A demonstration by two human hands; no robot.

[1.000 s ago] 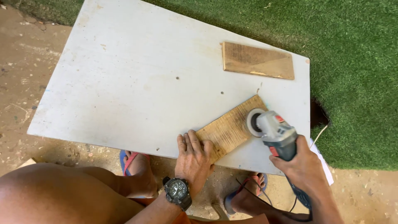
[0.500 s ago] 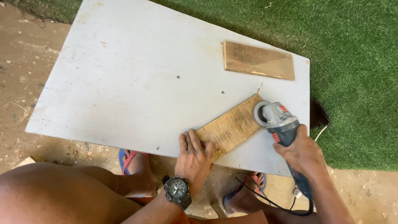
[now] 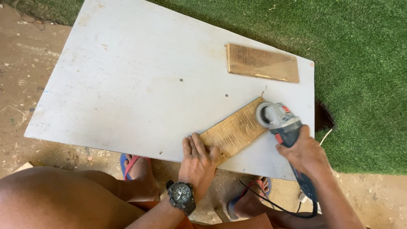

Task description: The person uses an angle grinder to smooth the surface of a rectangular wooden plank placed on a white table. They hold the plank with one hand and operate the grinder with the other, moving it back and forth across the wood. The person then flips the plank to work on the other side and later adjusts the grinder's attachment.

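The left hand (image 3: 197, 163), a dark watch (image 3: 181, 196) on its wrist, lies flat with fingers spread, pressing the near end of a wooden plank (image 3: 234, 130) onto the white board (image 3: 127, 85). The right hand (image 3: 304, 152) is wrapped tight around an angle grinder (image 3: 280, 121), its disc at the plank's far end. A second plank (image 3: 262, 62) lies well apart at the board's far corner.

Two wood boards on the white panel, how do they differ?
The near board lies diagonally, pinned by the left hand, with the grinder in the right hand on its far end. The far board lies untouched by the panel's far edge and looks darker. Both are flat, rectangular wood.
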